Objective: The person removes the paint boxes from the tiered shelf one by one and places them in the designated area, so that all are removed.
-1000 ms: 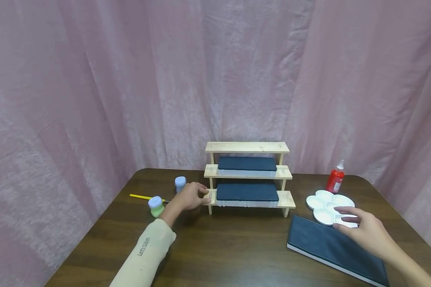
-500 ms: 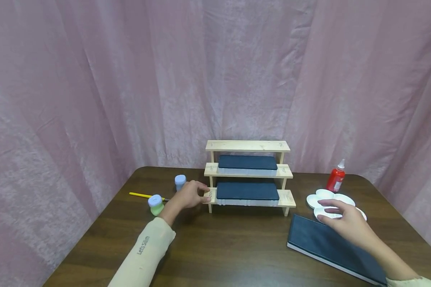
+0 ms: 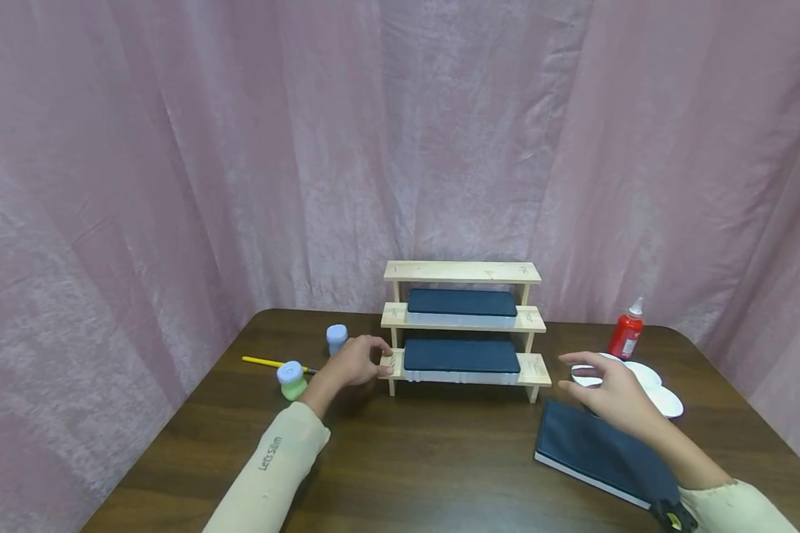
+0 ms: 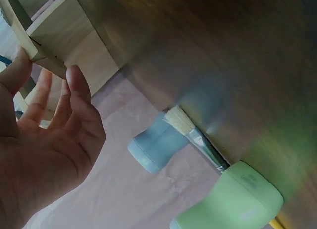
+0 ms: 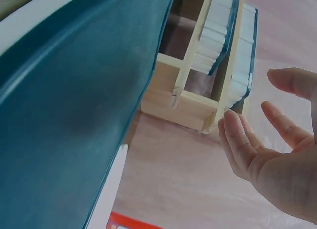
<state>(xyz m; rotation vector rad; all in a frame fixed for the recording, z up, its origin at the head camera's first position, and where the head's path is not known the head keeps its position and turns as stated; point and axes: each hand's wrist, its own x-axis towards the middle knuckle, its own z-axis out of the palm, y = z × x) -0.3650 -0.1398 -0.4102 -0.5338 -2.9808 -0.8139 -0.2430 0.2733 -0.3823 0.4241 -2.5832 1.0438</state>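
Note:
A three-tier wooden display stand (image 3: 463, 272) stands at the table's back. At the left end of its lowest step is my left hand (image 3: 353, 361), gripping the plank's end; in the left wrist view, thumb and fingers (image 4: 78, 83) hold it from both sides. Two dark blue cases with pale sides sit on the stand, an upper case (image 3: 462, 301) on the middle step and a lower case (image 3: 462, 355) on the bottom step. My right hand (image 3: 610, 392) hovers right of the stand, fingers spread and holding nothing, over a larger dark blue case (image 3: 600, 448) and partly hiding a white palette (image 3: 667, 402).
Behind the palette stands a red squeeze bottle (image 3: 627, 337). Left of the stand are a blue jar (image 3: 336, 337), a green jar (image 3: 292, 381) with a lilac lid, and a yellow-handled paintbrush (image 3: 260, 361). A pink curtain (image 3: 467, 133) hangs behind the table.
My right hand has moved left from over the palette and large case toward the stand. My left hand keeps its place at the step's end.

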